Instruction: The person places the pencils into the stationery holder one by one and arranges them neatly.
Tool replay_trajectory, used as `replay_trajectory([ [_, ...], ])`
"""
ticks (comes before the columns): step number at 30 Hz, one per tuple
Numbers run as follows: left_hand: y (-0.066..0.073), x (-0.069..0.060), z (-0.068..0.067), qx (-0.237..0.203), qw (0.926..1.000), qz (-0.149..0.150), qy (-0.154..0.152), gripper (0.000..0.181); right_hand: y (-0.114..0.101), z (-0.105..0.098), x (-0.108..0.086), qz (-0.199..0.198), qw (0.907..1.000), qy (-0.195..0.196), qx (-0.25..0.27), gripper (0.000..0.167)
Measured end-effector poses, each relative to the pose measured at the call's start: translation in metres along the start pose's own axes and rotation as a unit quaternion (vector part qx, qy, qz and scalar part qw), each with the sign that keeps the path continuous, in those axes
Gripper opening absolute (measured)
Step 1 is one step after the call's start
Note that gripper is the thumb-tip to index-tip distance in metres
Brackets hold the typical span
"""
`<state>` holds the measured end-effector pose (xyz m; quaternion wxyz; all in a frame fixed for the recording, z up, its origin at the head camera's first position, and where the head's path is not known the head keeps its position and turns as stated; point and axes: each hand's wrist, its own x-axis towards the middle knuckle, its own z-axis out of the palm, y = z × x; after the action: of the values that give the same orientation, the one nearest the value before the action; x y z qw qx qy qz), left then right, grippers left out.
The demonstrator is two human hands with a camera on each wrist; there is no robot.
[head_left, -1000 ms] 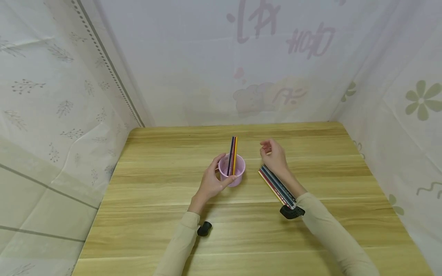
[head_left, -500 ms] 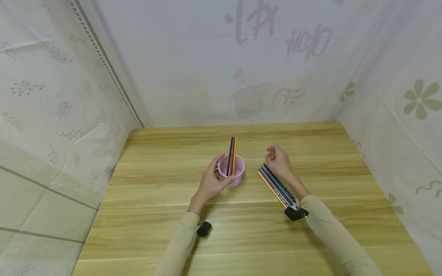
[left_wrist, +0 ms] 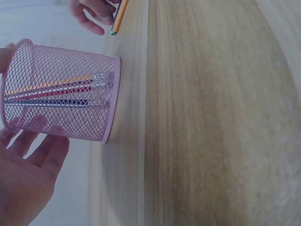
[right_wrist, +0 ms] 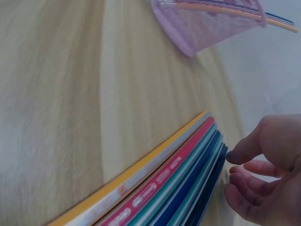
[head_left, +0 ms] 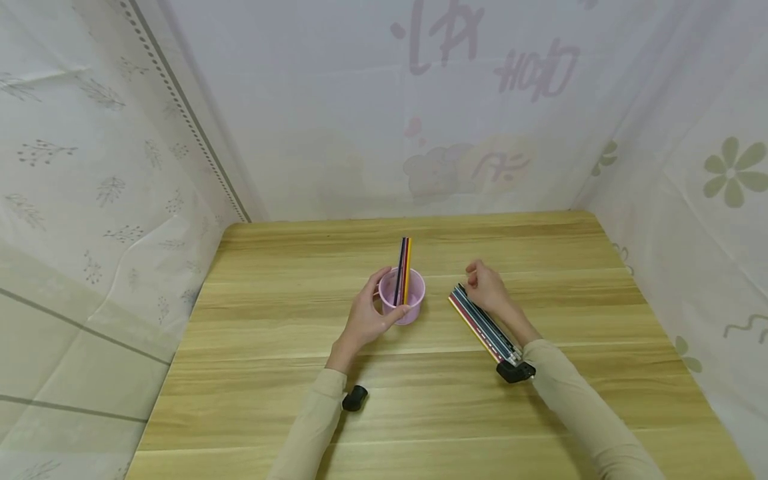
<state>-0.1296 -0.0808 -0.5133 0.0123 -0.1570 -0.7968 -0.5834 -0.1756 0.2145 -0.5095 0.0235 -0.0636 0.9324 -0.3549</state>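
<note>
My left hand (head_left: 366, 317) grips a pink mesh pen cup (left_wrist: 70, 60) around its side, thumb in front and fingers behind. The cup stands upright on the table, and several pencils (head_left: 406, 263), dark, red and yellow, lean inside it. To its right a row of pencils (right_wrist: 146, 190) lies slantwise on the table, side by side: yellow, red, teal and dark blue. My right hand (head_left: 487, 290) is at their far end, its fingers loosely bent. Thumb and fingertips (right_wrist: 235, 155) are close beside the darkest pencil; whether they touch it I cannot tell.
The wood-grain table (head_left: 288, 287) reaches back to a pale printed curtain (head_left: 336, 133). More curtains hang at the left and right sides. A black wrist camera (head_left: 515, 371) on the right arm covers the near ends of the lying pencils.
My right hand has moved slightly right and nearer to me, down to the far end of the lying pencils. Its fingers have drawn in. My left hand and the cup stay put.
</note>
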Motion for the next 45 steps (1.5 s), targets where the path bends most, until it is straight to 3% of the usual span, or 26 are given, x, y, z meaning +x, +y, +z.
replay_trajectory([
  [9,0.002,0.0,-0.001,0.016,0.9999,0.002,0.0,0.085,-0.005,0.001,0.0,-0.028,0.9959,-0.002,-0.086,0.026],
  [14,0.001,0.0,-0.001,0.022,0.9997,0.005,-0.001,0.086,-0.006,0.0,0.0,-0.022,0.994,-0.015,-0.106,0.019],
  [27,0.002,-0.001,0.0,0.021,0.9997,-0.006,-0.009,0.087,-0.003,0.001,0.006,-0.055,0.9877,0.024,-0.144,0.013],
  [35,0.0,-0.002,-0.001,0.022,0.9997,0.004,-0.008,0.086,-0.024,-0.006,0.011,-0.112,0.9848,0.067,-0.114,0.019],
  [45,0.001,-0.001,-0.002,0.02,0.9997,-0.004,-0.009,0.087,-0.077,-0.036,0.016,-0.168,0.9786,0.114,-0.035,0.023],
])
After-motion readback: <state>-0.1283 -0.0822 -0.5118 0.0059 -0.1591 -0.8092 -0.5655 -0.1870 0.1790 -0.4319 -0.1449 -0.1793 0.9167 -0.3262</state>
